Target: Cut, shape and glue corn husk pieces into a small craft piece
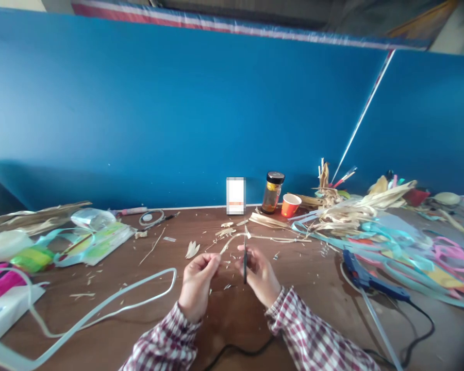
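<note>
My left hand (198, 281) is closed in a pinch on the end of a thin pale straw strip (255, 237) that arcs up and runs right across the brown table (235, 314). My right hand (260, 275) is closed around a slim dark tool (245, 265) held upright, close beside the strip. Both hands hover just above the table, a few centimetres apart. Checked red-and-white sleeves cover both forearms.
A blue glue gun (365, 278) with its black cord lies right. Dried husks (355, 206) and coloured ribbons (410, 252) pile at right. A jar (272, 192) and an orange cup (291, 205) stand by the blue wall. White tubing (112, 304) and bags lie left.
</note>
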The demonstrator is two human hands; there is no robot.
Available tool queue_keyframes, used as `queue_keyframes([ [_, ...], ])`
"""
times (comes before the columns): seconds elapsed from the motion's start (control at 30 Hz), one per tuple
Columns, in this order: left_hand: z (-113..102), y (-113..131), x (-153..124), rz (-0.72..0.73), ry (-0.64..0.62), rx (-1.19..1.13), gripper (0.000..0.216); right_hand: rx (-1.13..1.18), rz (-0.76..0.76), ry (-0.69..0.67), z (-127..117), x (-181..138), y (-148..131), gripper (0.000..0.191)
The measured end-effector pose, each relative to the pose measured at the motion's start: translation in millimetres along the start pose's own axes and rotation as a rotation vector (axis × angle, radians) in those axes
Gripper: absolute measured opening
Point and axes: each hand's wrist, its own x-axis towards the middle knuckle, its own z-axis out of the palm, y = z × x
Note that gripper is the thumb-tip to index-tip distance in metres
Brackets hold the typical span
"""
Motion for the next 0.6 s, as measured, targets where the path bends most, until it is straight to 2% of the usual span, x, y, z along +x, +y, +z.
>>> queue_keyframes([
  [0.13, -9.8, 15.4, 10.7, -0.058, 0.062, -0.224, 0.025, -0.172, -0.042, -0.14, -1.6, -5.5, -3.0, 0.03],
  [0.27, -13.4, 19.4, 14.9, -0.091, 0.062, -0.304, 0.022, -0.43, -0.124, -0.289, -2.4, -12.0, -2.6, 0.024],
  [0.4, -10.0, 16.2, 11.1, -0.081, 0.003, -0.235, 0.023, -0.454, -0.103, -0.351, -1.8, -13.9, -0.4, 0.024],
  [0.6, -6.2, 10.0, 5.1, -0.052, -0.073, -0.013, 0.025, -0.432, -0.126, -0.321, -2.2, -11.5, -5.5, 0.023],
])
